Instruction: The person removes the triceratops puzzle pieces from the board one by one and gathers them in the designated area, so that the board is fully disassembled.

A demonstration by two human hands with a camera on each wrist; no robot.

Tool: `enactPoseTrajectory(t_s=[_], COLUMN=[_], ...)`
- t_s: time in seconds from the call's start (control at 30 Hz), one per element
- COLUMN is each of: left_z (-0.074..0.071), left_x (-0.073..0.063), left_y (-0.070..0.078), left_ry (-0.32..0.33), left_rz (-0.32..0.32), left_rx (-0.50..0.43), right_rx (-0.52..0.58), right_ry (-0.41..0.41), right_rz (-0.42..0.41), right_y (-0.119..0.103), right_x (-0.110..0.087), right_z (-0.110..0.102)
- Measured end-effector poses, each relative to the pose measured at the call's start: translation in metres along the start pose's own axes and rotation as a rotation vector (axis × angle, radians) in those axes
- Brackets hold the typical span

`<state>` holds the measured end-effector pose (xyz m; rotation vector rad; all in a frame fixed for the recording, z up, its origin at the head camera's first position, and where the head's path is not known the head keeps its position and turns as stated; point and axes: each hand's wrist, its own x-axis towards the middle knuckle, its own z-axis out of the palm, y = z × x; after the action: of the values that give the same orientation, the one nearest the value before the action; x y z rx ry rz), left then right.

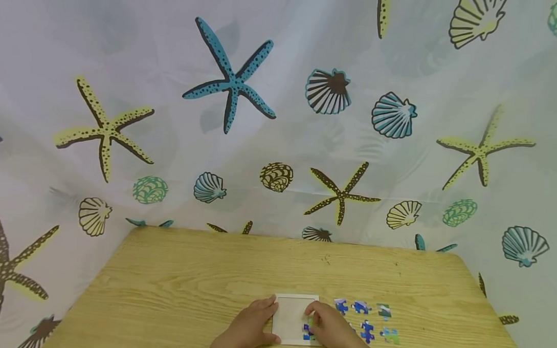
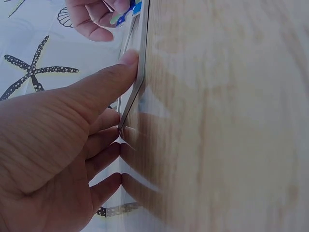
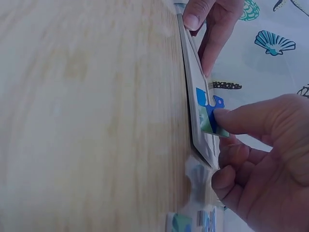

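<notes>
A small white puzzle tray [image 1: 289, 318] lies on the wooden table in front of me. My left hand [image 1: 252, 324] holds it along its left side, thumb at the near corner and fingers toward the far one. At the tray's near right corner my right hand [image 1: 330, 327] pinches a blue jigsaw piece [image 3: 218, 102], its thumb on top. Beside that piece, blue and green puzzle pieces [image 3: 202, 96] lie in the tray corner, partly covered by the thumb in the right wrist view. The rest of the tray's floor is bare.
Several loose jigsaw pieces [image 1: 367, 330] are spread on the wooden table [image 1: 187, 283] right of the tray, some behind my right forearm. A white curtain [image 1: 279, 143] printed with starfish and shells hangs behind the table and along both sides.
</notes>
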<state>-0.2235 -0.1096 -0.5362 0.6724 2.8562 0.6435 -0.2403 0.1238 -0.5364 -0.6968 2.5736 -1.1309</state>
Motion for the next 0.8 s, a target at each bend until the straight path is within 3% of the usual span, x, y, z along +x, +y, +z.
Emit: enactPoseTrajectory(t_s=[0.17, 0.33, 0.53, 0.63, 0.8], left_z=[0.001, 0.000, 0.002, 0.003, 0.004], left_x=[0.001, 0.001, 0.001, 0.001, 0.001], left_y=[0.000, 0.001, -0.001, -0.003, -0.003], left_ry=[-0.006, -0.010, -0.008, -0.011, -0.013], left_rz=[-0.002, 0.002, 0.011, 0.008, 0.011], left_rx=[0.000, -0.008, -0.004, -0.005, -0.010], right_rx=[0.057, 0.040, 0.045, 0.067, 0.132], right_ry=[0.007, 0.051, 0.106, 0.148, 0.205], right_rz=[0.019, -0.008, 0.005, 0.065, 0.267], right_y=[0.001, 0.004, 0.021, 0.031, 0.050], right_x=[-0.003, -0.009, -0.029, -0.049, -0.084], right_z=[-0.002, -0.005, -0.031, -0.049, -0.072])
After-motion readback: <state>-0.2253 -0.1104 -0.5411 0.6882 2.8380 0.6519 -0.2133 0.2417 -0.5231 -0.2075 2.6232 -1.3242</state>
